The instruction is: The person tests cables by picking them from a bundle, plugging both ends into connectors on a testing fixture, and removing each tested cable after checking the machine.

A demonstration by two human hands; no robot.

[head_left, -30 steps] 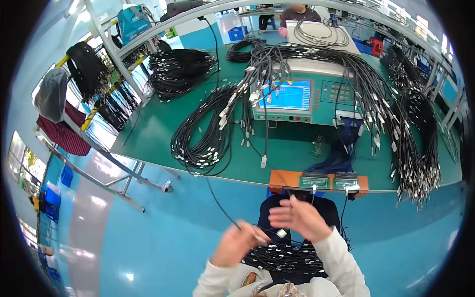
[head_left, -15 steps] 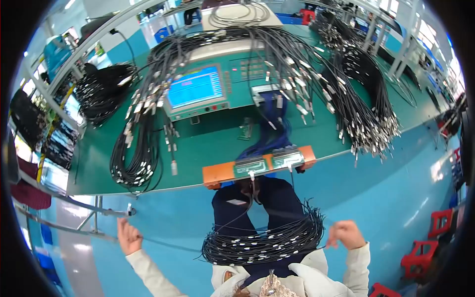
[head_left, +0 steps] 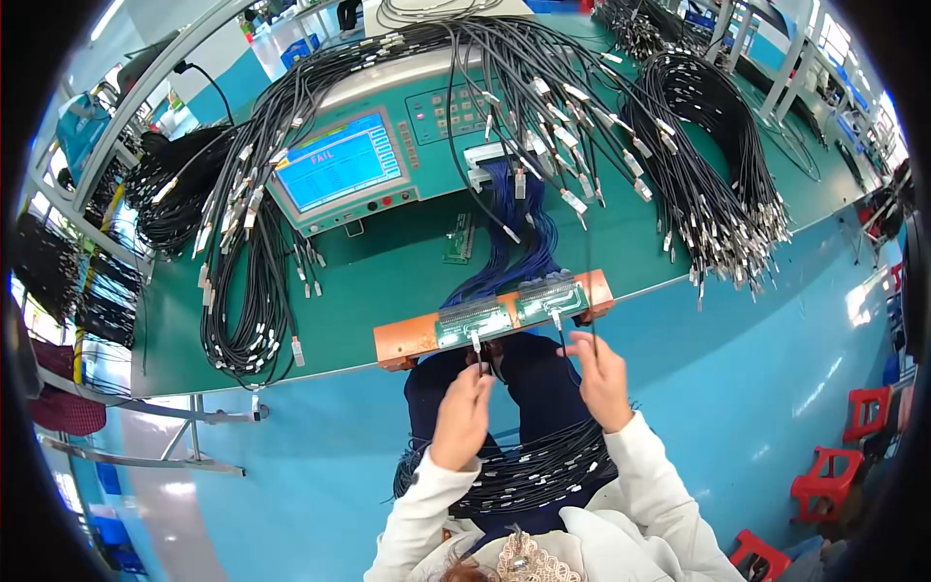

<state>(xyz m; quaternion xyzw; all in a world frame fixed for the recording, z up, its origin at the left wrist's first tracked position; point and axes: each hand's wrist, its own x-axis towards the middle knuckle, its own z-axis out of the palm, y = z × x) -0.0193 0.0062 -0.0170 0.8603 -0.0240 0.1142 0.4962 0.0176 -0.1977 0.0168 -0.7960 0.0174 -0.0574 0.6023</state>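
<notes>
My left hand pinches a black cable just below its white connector, which sits at the left green circuit board. Beside the right board, my right hand has thumb and index finger apart near the cable under a second white connector; whether it touches that cable is unclear. Both boards are mounted on an orange block at the table edge. Across my lap lies a bundle of black cables with white tags. The tester screen reads FAIL.
Black cables with connectors drape over the tester. More coils lie on the green table, one at left and one at right. Blue wires run to the boards. Red stools stand at the right.
My hands were spread wide apart and have come together at the two boards. The camera view has shifted closer to the tester, and its screen text is now readable.
</notes>
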